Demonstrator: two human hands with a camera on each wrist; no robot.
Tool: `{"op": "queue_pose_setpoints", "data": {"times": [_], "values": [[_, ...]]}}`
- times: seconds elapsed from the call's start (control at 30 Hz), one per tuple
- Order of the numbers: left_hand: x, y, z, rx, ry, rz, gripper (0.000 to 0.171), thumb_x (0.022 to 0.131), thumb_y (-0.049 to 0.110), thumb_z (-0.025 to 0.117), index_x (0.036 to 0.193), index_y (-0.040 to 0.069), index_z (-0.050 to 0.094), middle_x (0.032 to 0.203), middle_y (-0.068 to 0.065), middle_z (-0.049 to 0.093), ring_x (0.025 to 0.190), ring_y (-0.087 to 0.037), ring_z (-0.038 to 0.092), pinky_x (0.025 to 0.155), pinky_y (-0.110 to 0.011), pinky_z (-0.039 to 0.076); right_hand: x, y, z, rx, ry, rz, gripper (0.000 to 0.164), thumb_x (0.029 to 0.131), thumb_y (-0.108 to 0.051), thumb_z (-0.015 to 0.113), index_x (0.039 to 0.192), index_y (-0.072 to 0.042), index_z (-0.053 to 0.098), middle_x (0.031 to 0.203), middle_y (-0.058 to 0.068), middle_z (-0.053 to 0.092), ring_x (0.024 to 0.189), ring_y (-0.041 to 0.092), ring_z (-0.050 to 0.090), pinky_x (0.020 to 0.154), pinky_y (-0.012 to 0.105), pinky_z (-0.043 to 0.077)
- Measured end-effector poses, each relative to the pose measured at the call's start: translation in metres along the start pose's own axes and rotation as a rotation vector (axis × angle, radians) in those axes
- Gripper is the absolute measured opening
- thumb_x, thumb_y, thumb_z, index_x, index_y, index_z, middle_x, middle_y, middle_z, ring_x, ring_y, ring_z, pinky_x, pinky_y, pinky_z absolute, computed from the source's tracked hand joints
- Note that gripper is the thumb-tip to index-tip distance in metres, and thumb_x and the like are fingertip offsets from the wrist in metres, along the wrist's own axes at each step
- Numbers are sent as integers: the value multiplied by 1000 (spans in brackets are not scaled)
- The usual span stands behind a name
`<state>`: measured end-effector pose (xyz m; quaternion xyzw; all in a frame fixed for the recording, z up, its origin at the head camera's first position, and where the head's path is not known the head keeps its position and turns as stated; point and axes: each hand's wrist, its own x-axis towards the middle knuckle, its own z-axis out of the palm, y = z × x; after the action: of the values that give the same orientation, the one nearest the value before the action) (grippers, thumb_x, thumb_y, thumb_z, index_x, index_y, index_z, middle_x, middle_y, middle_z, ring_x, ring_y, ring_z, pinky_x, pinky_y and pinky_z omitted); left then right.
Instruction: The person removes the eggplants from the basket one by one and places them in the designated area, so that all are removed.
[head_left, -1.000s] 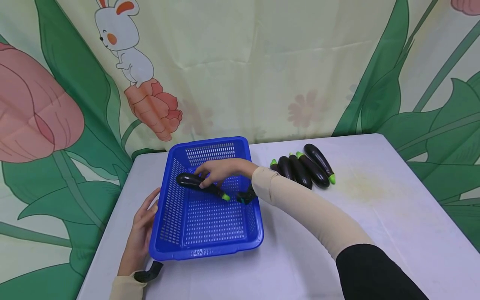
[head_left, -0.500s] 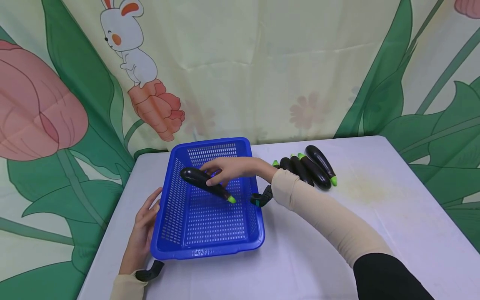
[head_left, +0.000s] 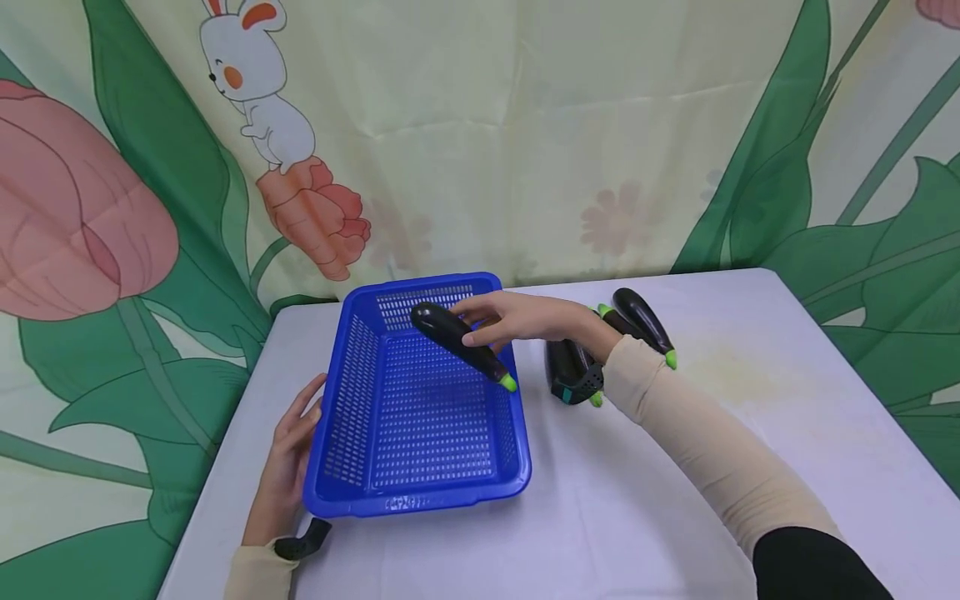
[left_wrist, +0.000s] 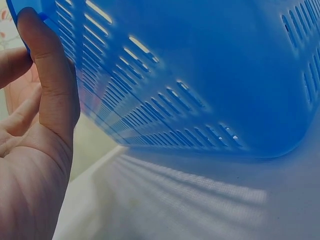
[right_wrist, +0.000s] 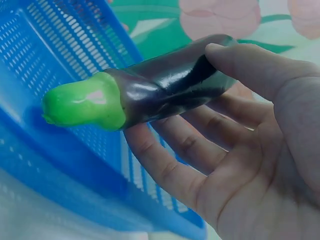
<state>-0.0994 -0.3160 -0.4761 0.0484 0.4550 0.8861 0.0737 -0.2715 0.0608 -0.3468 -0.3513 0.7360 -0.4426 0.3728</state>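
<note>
My right hand pinches a dark purple eggplant between thumb and fingers, above the right side of the blue basket. In the right wrist view, the eggplant's bright green stem end points left over the basket's rim. The basket stands on the table with its slotted inside bare. My left hand is at the basket's left side. In the left wrist view, its thumb and a finger grip the rim from outside.
More eggplants lie on the white-covered table right of the basket, partly hidden by my right wrist. A patterned cloth backdrop hangs behind the table. Black straps are on both wrists.
My right hand has lifted the eggplant from inside the basket and carried it right, toward the right rim. My left hand and the basket have stayed nearly still.
</note>
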Motion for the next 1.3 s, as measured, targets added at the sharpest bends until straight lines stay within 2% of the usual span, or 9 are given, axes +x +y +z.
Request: {"op": "queue_pose_setpoints", "data": {"times": [0.13, 0.4, 0.6, 0.7, 0.83, 0.97, 1.13, 1.2, 1.3], "values": [[2, -2, 2, 6, 0, -7, 57, 114, 10, 27, 169, 17, 12, 143, -2, 59, 117, -16, 72, 91, -32, 64, -21, 6, -11, 7, 44, -18, 58, 103, -28, 65, 157, -19, 45, 151, 5, 58, 133, 25, 62, 99, 44, 60], [1, -3, 4, 18, -9, -6, 56, 114, 10, 26, 168, 19, 15, 147, -2, 59, 119, -16, 71, 91, -31, 64, -63, 23, -29, -16, 144, 0, 55, 104, -30, 66, 155, -23, 47, 150, 4, 60, 128, 27, 63, 99, 42, 59], [1, 1, 3, 5, 4, 6, 54, 114, 8, 26, 166, 19, 23, 142, -3, 61, 115, -16, 73, 89, -31, 64, -91, 39, -39, -28, 238, 61, 61, 103, -35, 67, 158, -23, 43, 152, 6, 57, 131, 26, 61, 102, 41, 57], [2, 3, 3, 35, 4, 4, 55, 114, 8, 26, 168, 17, 17, 141, -2, 61, 115, -15, 73, 89, -31, 64, -107, 50, -46, -34, 280, 79, 60, 104, -34, 65, 158, -20, 42, 152, 9, 57, 133, 26, 60, 103, 40, 56], [3, 6, 3, 91, 7, 1, 57, 113, 8, 28, 168, 13, 12, 137, -1, 63, 112, -12, 73, 88, -29, 64, -126, 63, -55, -36, 342, 85, 57, 106, -30, 62, 157, -17, 42, 150, 12, 57, 129, 23, 62, 101, 36, 57], [3, 8, 3, 151, 28, -8, 56, 113, 9, 31, 167, 13, 17, 132, 1, 64, 111, -11, 72, 88, -27, 64, -145, 72, -64, -58, 438, 115, 59, 106, -28, 62, 159, -16, 40, 151, 12, 56, 124, 17, 61, 96, 33, 57], [-1, 11, 3, 317, 95, -39, 55, 113, 13, 38, 166, 17, 24, 130, 4, 65, 111, -10, 70, 89, -26, 63, -166, 89, -70, -131, 556, 184, 62, 106, -32, 62, 161, -16, 38, 151, 14, 54, 112, 13, 61, 91, 33, 55], [-3, 12, 3, 379, 117, -48, 54, 112, 14, 40, 165, 18, 27, 129, 5, 66, 111, -9, 70, 90, -27, 63, -173, 98, -73, -160, 601, 211, 65, 106, -36, 62, 162, -16, 36, 153, 15, 53, 112, 8, 60, 91, 29, 54], [-6, 17, 3, 451, 125, -62, 54, 112, 14, 43, 164, 19, 29, 127, 6, 67, 110, -9, 71, 91, -27, 63, -183, 114, -75, -159, 670, 244, 69, 106, -40, 60, 163, -13, 32, 156, 20, 49, 126, 17, 58, 88, 19, 53]]}}
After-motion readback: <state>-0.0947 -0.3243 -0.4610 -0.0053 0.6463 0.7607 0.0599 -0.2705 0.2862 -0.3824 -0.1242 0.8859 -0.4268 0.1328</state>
